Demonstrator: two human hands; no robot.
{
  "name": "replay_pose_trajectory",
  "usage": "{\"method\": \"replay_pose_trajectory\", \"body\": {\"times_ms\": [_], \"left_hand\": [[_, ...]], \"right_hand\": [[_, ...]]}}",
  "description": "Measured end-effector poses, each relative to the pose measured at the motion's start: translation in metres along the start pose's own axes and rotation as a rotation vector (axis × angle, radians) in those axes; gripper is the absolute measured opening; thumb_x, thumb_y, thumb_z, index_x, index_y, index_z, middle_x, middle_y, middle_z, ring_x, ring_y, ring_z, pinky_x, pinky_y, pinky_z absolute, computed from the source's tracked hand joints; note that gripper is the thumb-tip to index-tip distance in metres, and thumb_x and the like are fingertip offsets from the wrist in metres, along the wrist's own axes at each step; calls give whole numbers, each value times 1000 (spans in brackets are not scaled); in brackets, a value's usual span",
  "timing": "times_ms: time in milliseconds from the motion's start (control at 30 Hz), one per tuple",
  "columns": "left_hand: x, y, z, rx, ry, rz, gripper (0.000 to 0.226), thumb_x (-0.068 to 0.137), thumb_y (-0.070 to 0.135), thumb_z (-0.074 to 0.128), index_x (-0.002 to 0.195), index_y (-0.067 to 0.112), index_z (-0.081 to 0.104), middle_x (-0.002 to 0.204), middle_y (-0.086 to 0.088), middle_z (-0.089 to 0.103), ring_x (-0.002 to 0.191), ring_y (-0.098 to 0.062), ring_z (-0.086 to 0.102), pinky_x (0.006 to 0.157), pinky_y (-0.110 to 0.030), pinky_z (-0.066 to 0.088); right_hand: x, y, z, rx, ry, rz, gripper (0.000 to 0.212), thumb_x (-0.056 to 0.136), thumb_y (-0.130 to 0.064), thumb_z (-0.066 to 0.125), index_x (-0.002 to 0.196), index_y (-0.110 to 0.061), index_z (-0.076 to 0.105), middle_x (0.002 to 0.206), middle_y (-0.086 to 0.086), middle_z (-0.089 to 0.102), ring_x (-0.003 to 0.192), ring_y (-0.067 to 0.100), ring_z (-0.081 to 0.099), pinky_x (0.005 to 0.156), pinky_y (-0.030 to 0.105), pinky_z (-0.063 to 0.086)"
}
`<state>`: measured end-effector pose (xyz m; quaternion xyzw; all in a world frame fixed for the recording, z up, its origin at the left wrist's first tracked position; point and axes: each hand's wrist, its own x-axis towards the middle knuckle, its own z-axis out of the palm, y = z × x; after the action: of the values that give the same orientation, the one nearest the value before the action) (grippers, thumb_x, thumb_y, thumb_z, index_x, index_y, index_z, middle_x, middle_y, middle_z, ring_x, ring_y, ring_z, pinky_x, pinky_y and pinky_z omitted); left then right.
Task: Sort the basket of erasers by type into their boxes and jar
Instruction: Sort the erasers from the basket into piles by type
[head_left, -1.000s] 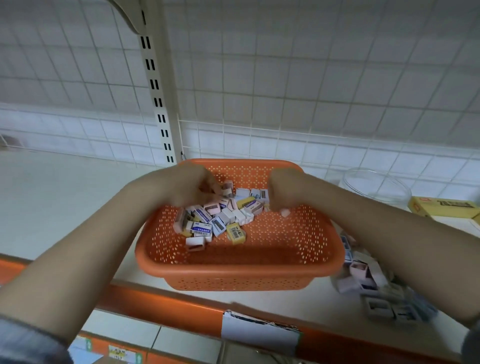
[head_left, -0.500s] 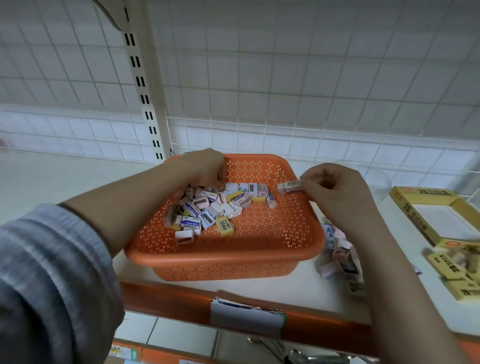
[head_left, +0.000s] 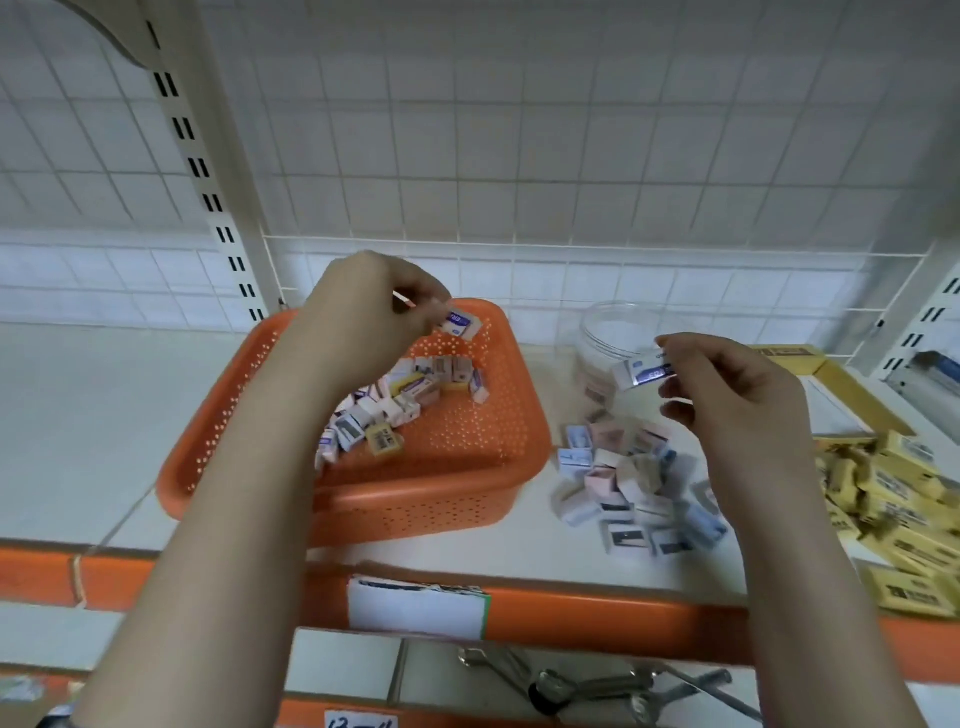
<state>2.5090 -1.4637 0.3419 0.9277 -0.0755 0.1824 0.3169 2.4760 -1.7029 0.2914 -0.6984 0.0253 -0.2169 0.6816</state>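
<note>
Orange basket on the shelf has many erasers left to sort. Left hand pinches one white eraser above the basket. Right hand pinches another eraser by the clear jar. Pale ones sit piled beside the basket, yellow ones by a yellow box.

Orange perforated basket on white shelf, small heap of mixed erasers in its back-left part. Clear jar upright right of basket. Pile of pink, white, blue erasers on shelf beside basket. Yellow box open at far right, yellow erasers heaped near it.
</note>
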Motion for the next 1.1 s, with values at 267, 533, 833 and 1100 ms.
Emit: {"method": "replay_pose_trajectory", "body": {"times_ms": [267, 533, 833, 1100], "left_hand": [[-52, 61, 75, -400, 66, -15, 23, 91, 10, 54, 79, 29, 60, 67, 7, 65, 59, -3, 59, 60, -20, 46], [-66, 128, 155, -390, -244, 139, 28, 97, 26, 38, 88, 16, 63, 73, 6, 62, 62, 2, 52, 57, -15, 38], [-70, 195, 226, -507, -502, 210, 12, 86, 31, 63, 92, 21, 67, 79, 8, 67, 63, -1, 59, 58, -15, 44], [-62, 269, 287, -549, -376, 208, 13, 82, 22, 70, 80, 32, 61, 82, 10, 63, 66, 6, 59, 55, -7, 44]], "right_hand": [[-15, 9, -75, 99, 58, 98, 11, 91, -8, 58, 84, -10, 67, 60, 0, 64, 59, 9, 64, 60, 15, 52], [-42, 28, -161, 95, 371, 138, 24, 91, 0, 53, 87, -17, 70, 70, 1, 68, 68, 11, 67, 67, 15, 53], [-15, 44, -288, -266, 664, 86, 14, 85, -6, 64, 97, -13, 67, 86, 15, 65, 62, 14, 64, 58, 26, 48], [65, 61, -392, -744, 693, 77, 25, 88, -23, 62, 104, -4, 60, 93, 6, 66, 95, 26, 60, 69, 22, 32]]}}
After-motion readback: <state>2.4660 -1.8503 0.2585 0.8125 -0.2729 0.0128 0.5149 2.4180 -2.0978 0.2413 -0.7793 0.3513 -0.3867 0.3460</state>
